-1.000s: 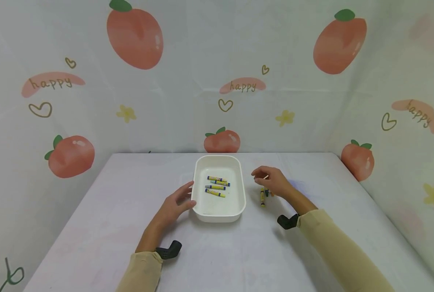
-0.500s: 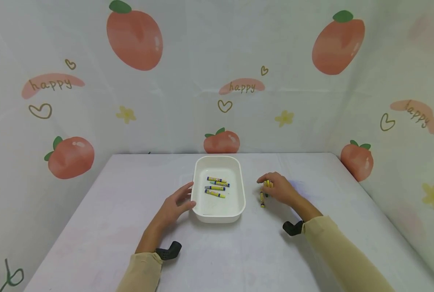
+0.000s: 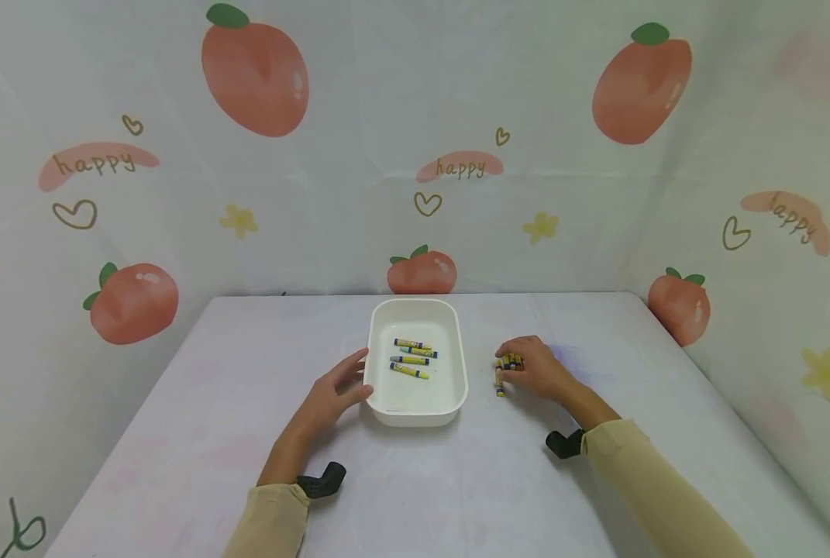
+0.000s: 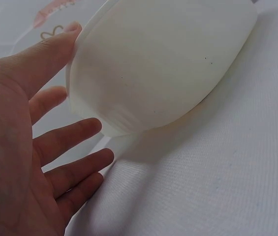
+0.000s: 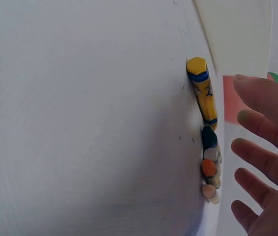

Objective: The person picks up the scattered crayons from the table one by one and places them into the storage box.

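Observation:
A white tray (image 3: pixel 415 399) sits near the table's middle, with several yellow-wrapped crayons lying inside. At its left side is my left hand (image 3: pixel 325 397), the thumb against the rim in the left wrist view and the other fingers spread loosely. Right of the tray, my right hand (image 3: pixel 538 370) hovers over a row of crayons, partly covering them in the head view. In the right wrist view its fingers are spread and hold nothing. A yellow crayon (image 5: pixel 205 96) lies nearest the thumb; beyond it are a dark green crayon (image 5: pixel 209 137), an orange crayon (image 5: pixel 209 168) and a peach crayon (image 5: pixel 209 191).
A pale cloth covers the table (image 3: pixel 415 496), with a faint purple smudge right of my right hand. Behind and at both sides hangs a white curtain (image 3: pixel 352 101) printed with peaches. Each wrist wears a black camera mount.
My right hand has moved slightly right and toward me, down over the row of crayons. My left hand and the tray have stayed in place.

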Action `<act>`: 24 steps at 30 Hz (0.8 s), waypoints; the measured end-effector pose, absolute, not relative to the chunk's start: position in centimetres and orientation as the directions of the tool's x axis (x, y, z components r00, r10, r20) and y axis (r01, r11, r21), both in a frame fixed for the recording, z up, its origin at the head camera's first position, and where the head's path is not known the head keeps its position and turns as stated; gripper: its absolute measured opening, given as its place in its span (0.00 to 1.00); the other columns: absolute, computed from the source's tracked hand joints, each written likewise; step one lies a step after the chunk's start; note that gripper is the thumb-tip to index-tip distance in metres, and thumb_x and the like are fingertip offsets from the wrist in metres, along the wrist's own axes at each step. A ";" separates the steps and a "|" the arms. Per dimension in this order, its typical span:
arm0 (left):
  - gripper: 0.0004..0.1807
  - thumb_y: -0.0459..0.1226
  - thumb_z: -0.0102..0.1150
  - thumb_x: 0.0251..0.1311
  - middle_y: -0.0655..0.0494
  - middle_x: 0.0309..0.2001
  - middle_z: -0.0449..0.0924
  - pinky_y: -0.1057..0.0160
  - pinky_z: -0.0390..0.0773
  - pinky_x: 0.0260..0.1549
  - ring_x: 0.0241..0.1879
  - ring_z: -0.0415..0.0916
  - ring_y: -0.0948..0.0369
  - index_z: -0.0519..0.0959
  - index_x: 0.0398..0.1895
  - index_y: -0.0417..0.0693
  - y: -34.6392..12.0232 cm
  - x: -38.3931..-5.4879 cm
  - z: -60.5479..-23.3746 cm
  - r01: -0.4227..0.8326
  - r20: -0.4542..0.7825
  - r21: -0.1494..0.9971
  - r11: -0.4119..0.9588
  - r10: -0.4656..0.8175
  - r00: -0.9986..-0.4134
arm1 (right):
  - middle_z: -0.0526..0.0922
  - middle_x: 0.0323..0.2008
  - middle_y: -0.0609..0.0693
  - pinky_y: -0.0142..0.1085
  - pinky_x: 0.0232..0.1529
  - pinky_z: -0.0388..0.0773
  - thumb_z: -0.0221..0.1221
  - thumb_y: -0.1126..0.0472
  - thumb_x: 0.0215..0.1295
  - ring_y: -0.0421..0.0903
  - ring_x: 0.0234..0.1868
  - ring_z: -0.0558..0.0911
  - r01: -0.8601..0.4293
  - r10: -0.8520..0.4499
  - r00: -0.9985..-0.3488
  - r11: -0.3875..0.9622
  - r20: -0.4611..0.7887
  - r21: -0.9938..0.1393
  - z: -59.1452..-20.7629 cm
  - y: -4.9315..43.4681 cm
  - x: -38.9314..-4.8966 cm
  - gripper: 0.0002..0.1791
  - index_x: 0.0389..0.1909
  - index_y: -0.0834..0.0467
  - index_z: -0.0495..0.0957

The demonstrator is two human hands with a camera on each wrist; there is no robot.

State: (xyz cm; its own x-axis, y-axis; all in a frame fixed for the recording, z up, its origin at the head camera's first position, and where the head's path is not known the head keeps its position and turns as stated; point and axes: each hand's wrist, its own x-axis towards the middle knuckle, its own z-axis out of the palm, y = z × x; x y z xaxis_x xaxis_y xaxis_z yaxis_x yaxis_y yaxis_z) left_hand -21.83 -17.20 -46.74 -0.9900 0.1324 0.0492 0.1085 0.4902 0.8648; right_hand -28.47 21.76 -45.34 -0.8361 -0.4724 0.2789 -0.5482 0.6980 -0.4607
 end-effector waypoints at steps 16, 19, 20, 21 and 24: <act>0.36 0.49 0.63 0.61 0.51 0.64 0.71 0.39 0.65 0.60 0.64 0.67 0.50 0.63 0.72 0.66 -17.3 -21.8 -46.7 0.116 0.055 0.872 0.476 0.141 -0.989 | 0.75 0.58 0.61 0.65 0.57 0.62 0.69 0.51 0.56 0.66 0.62 0.66 -0.512 -0.462 -0.859 0.780 0.222 -0.359 -46.0 21.9 -28.7 0.23 0.49 0.59 0.81; 0.36 0.49 0.63 0.61 0.51 0.64 0.71 0.39 0.65 0.60 0.64 0.67 0.50 0.62 0.72 0.67 -17.2 -21.7 -46.7 0.115 0.053 0.869 0.482 0.140 -0.989 | 0.74 0.59 0.62 0.65 0.57 0.62 0.68 0.50 0.56 0.67 0.63 0.65 -0.513 -0.463 -0.858 0.787 0.222 -0.342 -46.0 21.8 -28.7 0.22 0.49 0.58 0.82; 0.36 0.49 0.63 0.61 0.51 0.64 0.71 0.39 0.65 0.60 0.64 0.67 0.50 0.62 0.72 0.67 -17.2 -21.7 -46.7 0.114 0.051 0.868 0.484 0.140 -0.989 | 0.74 0.59 0.62 0.65 0.57 0.61 0.68 0.50 0.56 0.67 0.63 0.65 -0.508 -0.460 -0.862 0.790 0.215 -0.343 -46.0 21.8 -28.7 0.22 0.49 0.58 0.82; 0.36 0.49 0.63 0.61 0.51 0.64 0.71 0.39 0.65 0.60 0.64 0.67 0.50 0.62 0.72 0.67 -17.2 -21.7 -46.7 0.112 0.050 0.869 0.483 0.140 -0.989 | 0.74 0.60 0.62 0.66 0.58 0.61 0.68 0.50 0.56 0.67 0.64 0.64 -0.501 -0.457 -0.866 0.796 0.205 -0.339 -45.9 21.7 -28.6 0.22 0.49 0.58 0.82; 0.36 0.49 0.63 0.61 0.51 0.64 0.71 0.39 0.65 0.60 0.64 0.67 0.50 0.62 0.72 0.68 -17.3 -21.8 -46.7 0.110 0.049 0.869 0.483 0.139 -0.989 | 0.72 0.62 0.62 0.66 0.60 0.58 0.67 0.49 0.56 0.67 0.66 0.62 -0.470 -0.442 -0.882 0.817 0.162 -0.334 -45.7 21.5 -28.7 0.23 0.50 0.56 0.82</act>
State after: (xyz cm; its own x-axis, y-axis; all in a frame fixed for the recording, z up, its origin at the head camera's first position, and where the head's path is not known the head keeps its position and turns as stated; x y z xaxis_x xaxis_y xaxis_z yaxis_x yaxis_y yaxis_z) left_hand -21.77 -17.25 -46.67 -0.9891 0.1388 0.0485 0.1104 0.4829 0.8687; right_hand -28.67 21.55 -45.74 -0.8823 -0.4420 0.1615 -0.4704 0.8167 -0.3342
